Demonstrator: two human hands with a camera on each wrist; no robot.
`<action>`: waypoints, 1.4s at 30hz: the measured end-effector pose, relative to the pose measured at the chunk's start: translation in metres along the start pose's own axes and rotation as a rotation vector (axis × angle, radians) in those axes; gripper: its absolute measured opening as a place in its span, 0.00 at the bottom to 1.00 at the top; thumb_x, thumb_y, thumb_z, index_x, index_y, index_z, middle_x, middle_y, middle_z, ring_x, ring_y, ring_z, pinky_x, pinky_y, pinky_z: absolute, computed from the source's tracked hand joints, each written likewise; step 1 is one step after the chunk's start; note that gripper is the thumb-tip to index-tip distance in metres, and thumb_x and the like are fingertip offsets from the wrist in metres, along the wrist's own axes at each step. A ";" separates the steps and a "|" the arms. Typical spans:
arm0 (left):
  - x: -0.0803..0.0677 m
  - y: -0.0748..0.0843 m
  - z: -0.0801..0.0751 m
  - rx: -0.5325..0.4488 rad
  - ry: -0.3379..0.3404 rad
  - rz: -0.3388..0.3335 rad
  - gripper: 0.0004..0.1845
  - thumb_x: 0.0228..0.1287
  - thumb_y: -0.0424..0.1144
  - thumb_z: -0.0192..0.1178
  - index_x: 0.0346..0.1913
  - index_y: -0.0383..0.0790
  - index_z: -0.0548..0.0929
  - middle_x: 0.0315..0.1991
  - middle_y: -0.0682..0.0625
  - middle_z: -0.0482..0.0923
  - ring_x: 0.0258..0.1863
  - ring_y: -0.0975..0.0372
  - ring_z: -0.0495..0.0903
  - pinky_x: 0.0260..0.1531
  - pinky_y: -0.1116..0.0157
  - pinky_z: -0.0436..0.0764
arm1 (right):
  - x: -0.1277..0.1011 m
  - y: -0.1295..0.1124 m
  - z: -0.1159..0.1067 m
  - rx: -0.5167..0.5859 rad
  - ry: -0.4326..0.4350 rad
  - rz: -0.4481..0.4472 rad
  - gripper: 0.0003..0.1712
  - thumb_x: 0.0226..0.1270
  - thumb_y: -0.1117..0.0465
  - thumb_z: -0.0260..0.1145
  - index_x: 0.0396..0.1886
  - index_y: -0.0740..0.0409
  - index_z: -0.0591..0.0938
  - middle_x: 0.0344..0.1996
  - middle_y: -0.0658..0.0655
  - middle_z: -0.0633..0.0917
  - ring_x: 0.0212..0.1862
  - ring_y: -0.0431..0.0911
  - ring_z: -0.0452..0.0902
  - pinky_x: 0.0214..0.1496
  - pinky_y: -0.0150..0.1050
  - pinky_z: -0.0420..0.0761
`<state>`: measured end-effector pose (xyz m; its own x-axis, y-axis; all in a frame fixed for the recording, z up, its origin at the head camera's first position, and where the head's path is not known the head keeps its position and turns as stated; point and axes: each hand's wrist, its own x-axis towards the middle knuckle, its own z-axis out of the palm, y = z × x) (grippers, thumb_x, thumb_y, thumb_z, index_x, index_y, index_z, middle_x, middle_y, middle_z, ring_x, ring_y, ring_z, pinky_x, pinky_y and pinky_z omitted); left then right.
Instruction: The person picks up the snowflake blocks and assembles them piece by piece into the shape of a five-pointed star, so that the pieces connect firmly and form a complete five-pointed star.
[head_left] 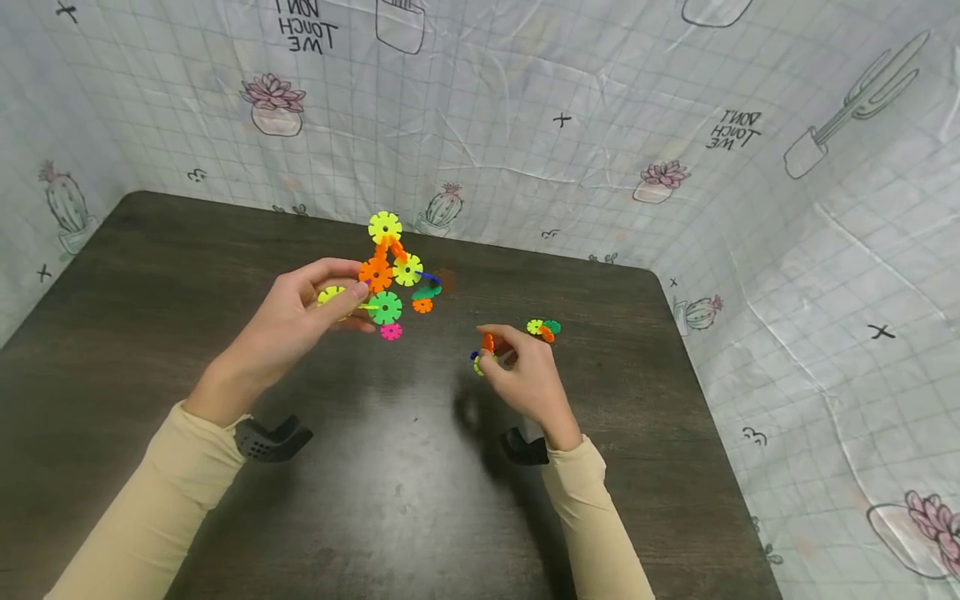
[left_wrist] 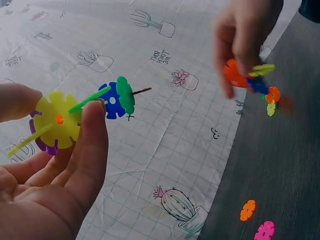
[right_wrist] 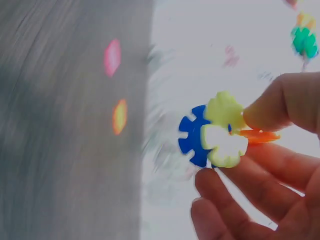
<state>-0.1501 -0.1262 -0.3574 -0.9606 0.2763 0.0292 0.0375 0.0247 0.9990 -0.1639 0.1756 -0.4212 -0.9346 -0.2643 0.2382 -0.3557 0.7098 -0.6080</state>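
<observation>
My left hand (head_left: pixel 296 308) pinches a joined chain of notched plastic discs (head_left: pixel 386 307) between thumb and fingers, raised above the table. Yellow, orange and green discs show in the head view; the left wrist view also shows a yellow disc (left_wrist: pixel 57 120) over a purple one, with a blue disc (left_wrist: pixel 114 102) farther along. My right hand (head_left: pixel 525 371) grips a smaller cluster of interlocked discs, with a blue disc (right_wrist: pixel 192 137), yellow discs (right_wrist: pixel 225 145) and an orange one (right_wrist: pixel 260 136). The two pieces are apart.
On the dark table (head_left: pixel 405 500) lie a loose pink disc (head_left: pixel 391 332) and a loose orange disc (head_left: pixel 423 306). A small group of yellow, green and orange discs (head_left: pixel 543 328) lies beyond my right hand. Printed cloth (head_left: pixel 480 125) walls the table's back and sides.
</observation>
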 end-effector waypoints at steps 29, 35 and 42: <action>0.008 0.013 0.009 -0.024 0.022 0.025 0.14 0.62 0.34 0.60 0.48 0.36 0.71 0.39 0.48 0.78 0.29 0.58 0.78 0.35 0.66 0.82 | -0.007 -0.086 0.039 0.158 0.659 -0.809 0.08 0.49 0.73 0.69 0.31 0.61 0.87 0.29 0.58 0.76 0.29 0.45 0.75 0.32 0.31 0.79; 0.011 0.015 0.012 -0.063 0.035 0.015 0.13 0.61 0.33 0.61 0.46 0.35 0.71 0.36 0.50 0.79 0.28 0.59 0.79 0.34 0.66 0.82 | 0.000 -0.090 0.039 -0.026 0.771 -1.008 0.10 0.44 0.71 0.74 0.29 0.59 0.86 0.23 0.54 0.77 0.23 0.43 0.72 0.27 0.29 0.76; 0.014 0.015 0.015 -0.102 0.026 0.006 0.13 0.61 0.32 0.61 0.45 0.34 0.71 0.34 0.51 0.80 0.24 0.61 0.78 0.33 0.65 0.81 | 0.003 -0.088 0.042 -0.099 0.784 -1.089 0.08 0.45 0.71 0.74 0.28 0.60 0.86 0.22 0.54 0.77 0.22 0.44 0.73 0.27 0.31 0.78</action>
<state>-0.1583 -0.1073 -0.3423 -0.9672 0.2516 0.0352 0.0167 -0.0750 0.9970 -0.1353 0.0844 -0.3990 0.0842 -0.3034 0.9491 -0.8757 0.4319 0.2158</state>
